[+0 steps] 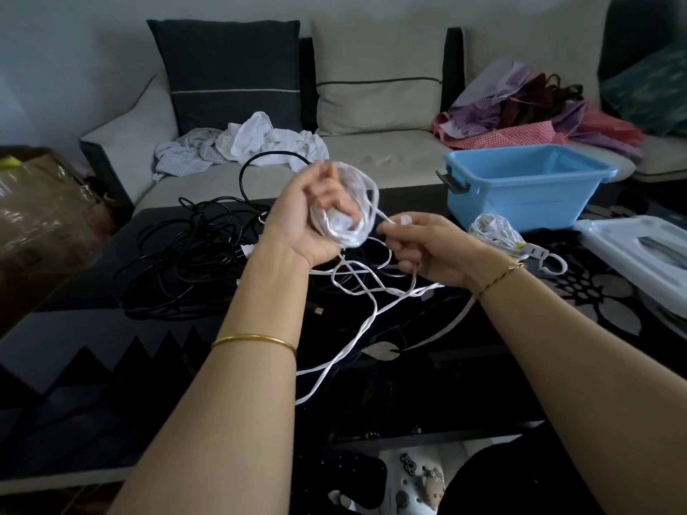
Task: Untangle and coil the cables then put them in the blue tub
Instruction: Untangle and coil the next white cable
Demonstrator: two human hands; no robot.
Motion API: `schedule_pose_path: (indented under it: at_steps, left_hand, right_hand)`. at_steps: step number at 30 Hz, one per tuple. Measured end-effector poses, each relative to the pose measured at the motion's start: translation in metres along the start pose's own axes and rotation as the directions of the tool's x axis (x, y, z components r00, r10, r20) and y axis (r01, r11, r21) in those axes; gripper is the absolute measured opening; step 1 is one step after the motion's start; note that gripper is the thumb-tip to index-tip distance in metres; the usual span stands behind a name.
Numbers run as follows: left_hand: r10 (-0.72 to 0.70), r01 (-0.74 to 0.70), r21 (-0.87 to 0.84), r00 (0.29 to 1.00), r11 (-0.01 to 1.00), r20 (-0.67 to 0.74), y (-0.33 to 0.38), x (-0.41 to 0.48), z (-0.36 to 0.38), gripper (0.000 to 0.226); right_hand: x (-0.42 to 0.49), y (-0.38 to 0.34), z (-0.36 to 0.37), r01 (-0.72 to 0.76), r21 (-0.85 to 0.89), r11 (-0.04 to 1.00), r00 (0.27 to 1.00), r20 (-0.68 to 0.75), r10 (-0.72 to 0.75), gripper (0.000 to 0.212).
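My left hand is raised over the table and grips a partly wound coil of white cable, looped around its fingers. My right hand pinches the loose strand of the same white cable just right of the coil. The rest of that cable trails in loose loops down onto the dark table. A tangle of black cables lies on the table to the left. A small coiled white cable with a plug lies by the blue tub, which stands open at the back right.
A white lid or tray lies at the right edge of the table. Behind the table is a sofa with cushions, white laundry and a pile of coloured cloth. A cardboard box stands at the left.
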State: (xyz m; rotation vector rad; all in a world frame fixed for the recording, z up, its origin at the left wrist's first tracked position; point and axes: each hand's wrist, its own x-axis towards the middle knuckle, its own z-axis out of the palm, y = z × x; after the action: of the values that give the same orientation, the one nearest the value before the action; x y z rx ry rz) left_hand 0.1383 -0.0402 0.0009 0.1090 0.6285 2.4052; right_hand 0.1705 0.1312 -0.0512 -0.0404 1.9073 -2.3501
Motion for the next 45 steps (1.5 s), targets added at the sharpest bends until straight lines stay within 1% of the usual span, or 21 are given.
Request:
schedule_pose_path:
  at_steps: [2, 3, 4, 6, 7, 9, 11, 14, 17, 20, 23, 26, 27, 29, 32, 34, 36, 38, 41, 43, 45]
  left_hand:
    - [0.131, -0.135, -0.181, 0.991, 0.974, -0.034, 0.002, 0.004, -0.003, 0.033]
    - [0.181, -0.187, -0.227, 0.982, 0.956, -0.049, 0.003, 0.005, -0.005, 0.034]
    - [0.233, -0.243, -0.231, 0.970, 0.942, -0.070, 0.004, 0.007, -0.007, 0.037]
    - [0.335, -0.356, -0.184, 0.932, 0.916, -0.135, 0.007, 0.008, -0.012, 0.050]
    - [0.367, -0.391, -0.162, 0.916, 0.906, -0.158, 0.008, 0.008, -0.012, 0.051]
    - [0.411, -0.437, -0.107, 0.890, 0.893, -0.198, 0.012, 0.007, -0.013, 0.037]
    - [0.450, -0.469, -0.032, 0.861, 0.882, -0.237, 0.013, 0.009, -0.016, 0.026]
    - [0.508, -0.520, 0.033, 0.817, 0.853, -0.273, 0.012, 0.011, -0.016, 0.023]
    - [0.550, -0.560, 0.059, 0.779, 0.826, -0.301, 0.011, 0.013, -0.014, 0.026]
    - [0.584, -0.588, 0.094, 0.748, 0.803, -0.315, 0.009, 0.014, -0.012, 0.023]
    - [0.612, -0.610, 0.124, 0.714, 0.782, -0.340, 0.008, 0.013, -0.011, 0.031]
    - [0.639, -0.609, 0.210, 0.681, 0.765, -0.357, 0.009, 0.015, -0.012, 0.038]
    - [0.650, -0.598, 0.258, 0.671, 0.759, -0.356, 0.008, 0.017, -0.014, 0.038]
    - [0.669, -0.569, 0.353, 0.657, 0.742, -0.348, 0.007, 0.020, -0.016, 0.037]
    - [0.693, -0.529, 0.472, 0.653, 0.705, -0.304, 0.005, 0.024, -0.017, 0.038]
    - [0.694, -0.516, 0.502, 0.666, 0.694, -0.274, 0.005, 0.025, -0.016, 0.039]
    - [0.668, -0.499, 0.489, 0.693, 0.715, -0.269, 0.003, 0.026, -0.016, 0.038]
    - [0.643, -0.475, 0.483, 0.714, 0.735, -0.277, 0.002, 0.027, -0.017, 0.037]
    - [0.614, -0.436, 0.499, 0.739, 0.749, -0.277, 0.001, 0.026, -0.017, 0.035]
    - [0.607, -0.433, 0.492, 0.746, 0.755, -0.273, 0.000, 0.025, -0.014, 0.035]
    - [0.622, -0.459, 0.470, 0.730, 0.754, -0.284, -0.002, 0.024, -0.010, 0.036]
  right_hand:
    - [0.002, 0.000, 0.004, -0.024, -0.012, 1.000, 0.999, 0.030, 0.025, 0.013]
    - [0.003, 0.000, 0.006, -0.032, -0.040, 0.999, 0.999, 0.040, 0.033, 0.015]
    - [0.005, 0.001, 0.009, -0.041, -0.079, 0.996, 0.998, 0.042, 0.045, 0.017]
    - [0.007, 0.003, 0.012, -0.069, -0.149, 0.986, 0.997, 0.035, 0.075, 0.018]
    - [0.007, 0.004, 0.013, -0.077, -0.171, 0.982, 0.996, 0.034, 0.084, 0.017]
    - [0.006, 0.004, 0.010, -0.072, -0.185, 0.980, 0.996, 0.032, 0.079, 0.016]
    - [0.007, 0.004, 0.009, -0.061, -0.151, 0.987, 0.998, 0.020, 0.065, 0.015]
    - [0.010, 0.003, 0.012, -0.076, -0.104, 0.992, 0.997, -0.026, 0.073, 0.019]
    - [0.015, 0.002, 0.015, -0.113, -0.108, 0.988, 0.991, -0.086, 0.104, 0.024]
    - [0.013, -0.001, 0.016, -0.117, -0.190, 0.975, 0.981, -0.175, 0.084, 0.021]
    - [0.011, -0.002, 0.020, -0.093, -0.319, 0.943, 0.971, -0.239, 0.015, 0.017]
    - [0.013, 0.000, 0.025, -0.033, -0.407, 0.913, 0.970, -0.233, -0.069, 0.005]
    - [0.013, 0.001, 0.026, -0.015, -0.414, 0.910, 0.974, -0.211, -0.080, 0.008]
    - [0.012, 0.000, 0.028, -0.013, -0.396, 0.918, 0.987, -0.151, -0.051, 0.014]
    - [0.009, -0.003, 0.029, -0.031, -0.346, 0.938, 0.999, -0.037, 0.019, 0.015]
    - [0.009, -0.003, 0.028, -0.022, -0.303, 0.953, 0.999, 0.021, 0.029, 0.014]
    - [0.009, -0.002, 0.026, -0.001, -0.272, 0.962, 0.999, 0.041, 0.013, 0.012]
    - [0.009, 0.000, 0.026, 0.020, -0.294, 0.956, 1.000, 0.018, -0.016, 0.010]
    - [0.009, -0.002, 0.027, 0.049, -0.324, 0.945, 0.995, -0.066, -0.074, 0.012]
    - [0.010, -0.003, 0.027, 0.069, -0.285, 0.956, 0.983, -0.142, -0.113, 0.016]
    - [0.012, -0.002, 0.028, 0.101, -0.218, 0.971, 0.964, -0.219, -0.150, 0.018]
